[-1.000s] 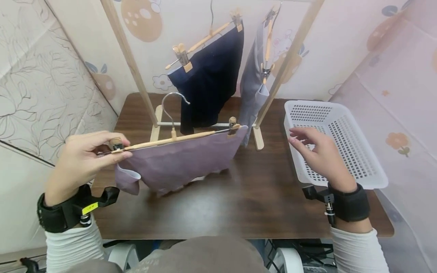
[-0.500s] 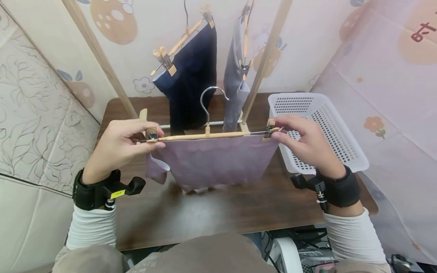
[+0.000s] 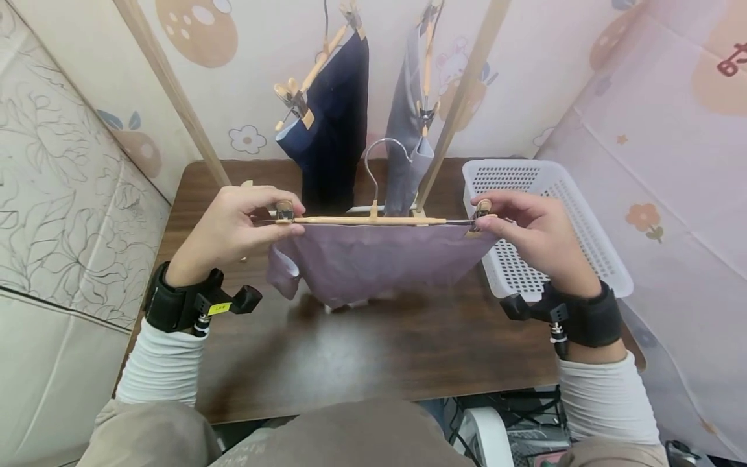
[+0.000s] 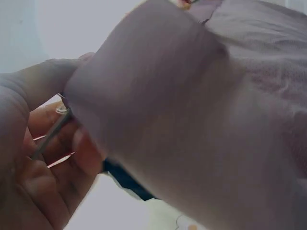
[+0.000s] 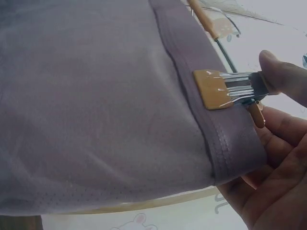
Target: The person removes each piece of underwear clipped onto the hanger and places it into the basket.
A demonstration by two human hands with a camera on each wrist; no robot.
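Both hands hold a wooden clip hanger with a metal hook level above the dark brown surface: the left hand pinches its left clip, the right hand its right clip. A mauve fabric garment hangs from the clips.

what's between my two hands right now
In the head view, the wooden hanger spans from left hand to right hand, the mauve garment clipped beneath it.
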